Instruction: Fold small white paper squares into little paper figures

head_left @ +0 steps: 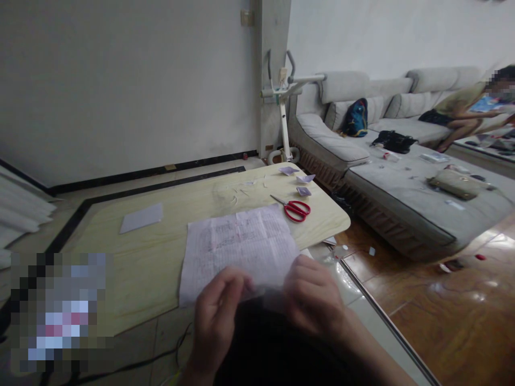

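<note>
A creased sheet of lined paper with handwriting [241, 246] lies on a low pale-yellow table [161, 257], its near edge hanging over the table's front. My left hand [217, 316] and my right hand [311, 297] are side by side at that near edge. Both have their fingers curled and pinch the paper's edge between them. Red-handled scissors [295, 209] lie on the table beyond the sheet, to the right. Three small folded paper pieces [300, 179] sit at the far right corner, with small scraps nearby.
A blank grey sheet [141, 218] lies at the table's left. A grey sofa [402, 187] with a blue backpack [356, 118], a black bag and small items stands at the right. A person [470, 112] sits at its far end. An exercise bike [284, 107] stands by the wall.
</note>
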Action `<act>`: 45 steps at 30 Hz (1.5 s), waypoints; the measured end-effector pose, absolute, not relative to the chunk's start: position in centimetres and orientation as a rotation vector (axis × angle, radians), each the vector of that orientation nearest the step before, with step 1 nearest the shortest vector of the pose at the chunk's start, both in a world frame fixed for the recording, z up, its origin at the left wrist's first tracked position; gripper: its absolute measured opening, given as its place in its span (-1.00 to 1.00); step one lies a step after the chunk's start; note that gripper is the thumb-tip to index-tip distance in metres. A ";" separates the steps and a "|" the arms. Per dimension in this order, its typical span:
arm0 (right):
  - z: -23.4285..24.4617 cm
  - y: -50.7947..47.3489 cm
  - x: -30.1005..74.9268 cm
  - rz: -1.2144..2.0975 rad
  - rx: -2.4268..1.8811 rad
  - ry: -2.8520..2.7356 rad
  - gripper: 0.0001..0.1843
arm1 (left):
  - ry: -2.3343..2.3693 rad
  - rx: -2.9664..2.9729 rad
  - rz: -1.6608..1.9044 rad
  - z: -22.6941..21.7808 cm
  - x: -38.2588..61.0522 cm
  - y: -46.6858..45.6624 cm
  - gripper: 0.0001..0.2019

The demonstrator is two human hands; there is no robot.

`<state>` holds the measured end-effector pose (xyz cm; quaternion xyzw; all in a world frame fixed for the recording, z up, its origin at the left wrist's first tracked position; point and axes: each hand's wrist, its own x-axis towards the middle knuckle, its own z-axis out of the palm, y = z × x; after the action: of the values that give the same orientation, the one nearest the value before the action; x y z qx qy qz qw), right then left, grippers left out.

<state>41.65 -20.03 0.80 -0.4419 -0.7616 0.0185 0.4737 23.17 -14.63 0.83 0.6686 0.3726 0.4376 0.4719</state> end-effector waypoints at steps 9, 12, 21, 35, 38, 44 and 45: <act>1.0 -19.7 40.9 0.204 -1.069 -1.780 -0.79 | 0.849 1.877 0.860 0.0 23.5 -14.6 -0.76; 1.0 -19.8 40.8 0.330 -1.126 -1.669 -0.77 | 0.877 1.899 0.843 -0.7 23.6 -15.0 -0.75; 1.1 -19.6 40.7 0.648 -1.295 -1.423 -0.70 | 0.800 1.717 0.555 -1.4 23.3 -14.7 -0.68; 0.6 -19.8 40.8 1.048 -1.347 -1.212 -0.68 | 0.723 1.415 0.369 -1.4 24.3 -14.8 -0.69; 0.5 -19.6 41.0 0.993 -1.370 -1.255 -0.69 | 0.725 1.439 0.340 -1.5 24.4 -14.6 -0.70; 0.1 -19.3 41.0 0.824 -1.382 -1.288 -0.69 | 0.798 1.594 0.354 -1.2 24.6 -14.5 -0.65; 0.1 -19.3 40.9 0.797 -1.384 -1.297 -0.69 | 0.805 1.629 0.358 -1.0 24.6 -14.5 -0.64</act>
<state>40.94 -19.30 0.09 -0.5761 -0.5402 0.3318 0.5160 24.56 -14.50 -1.03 0.7029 0.3473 0.1547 0.6012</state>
